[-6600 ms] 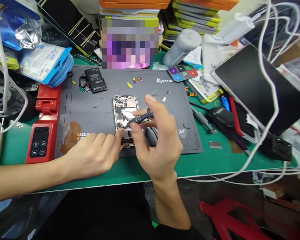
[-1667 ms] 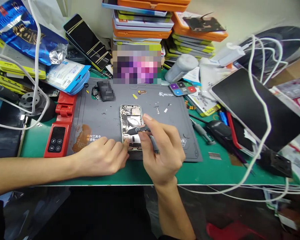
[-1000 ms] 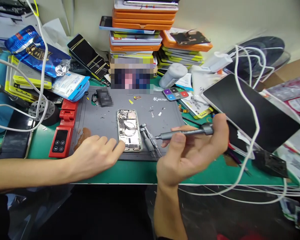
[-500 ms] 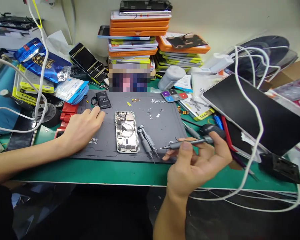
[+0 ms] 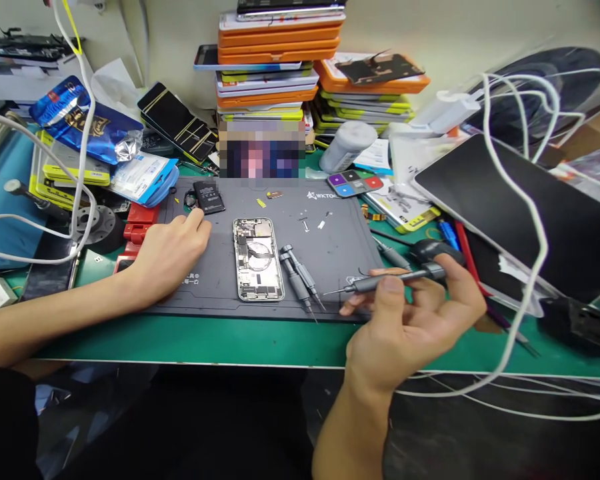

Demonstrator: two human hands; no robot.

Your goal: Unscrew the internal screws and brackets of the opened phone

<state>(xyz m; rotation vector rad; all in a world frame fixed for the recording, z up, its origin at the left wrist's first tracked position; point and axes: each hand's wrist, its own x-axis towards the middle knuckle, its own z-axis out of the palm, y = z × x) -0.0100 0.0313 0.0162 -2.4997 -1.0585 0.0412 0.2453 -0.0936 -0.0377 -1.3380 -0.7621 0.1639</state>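
An opened phone (image 5: 257,259) with its insides bare lies in the middle of a grey work mat (image 5: 330,240). My right hand (image 5: 413,327) hovers over the mat's right front corner, closed on a slim grey screwdriver (image 5: 385,282) whose tip points left. My left hand (image 5: 167,253) rests on the mat's left part, palm down with fingers loosely curled, fingertips near a small black battery (image 5: 209,197). Two more grey screwdrivers (image 5: 300,280) lie on the mat just right of the phone.
A red device (image 5: 135,230) sits left of the mat. Stacked orange and yellow trays (image 5: 275,60) stand at the back. A dark tablet (image 5: 525,207) leans at the right under white cables (image 5: 520,280). Blue packets (image 5: 85,127) and a coloured four-square palette (image 5: 355,183) lie around.
My right hand left the phone and swung right with the screwdriver. My left hand let go of the phone's edge and moved up-left toward the battery. The view tilted upward.
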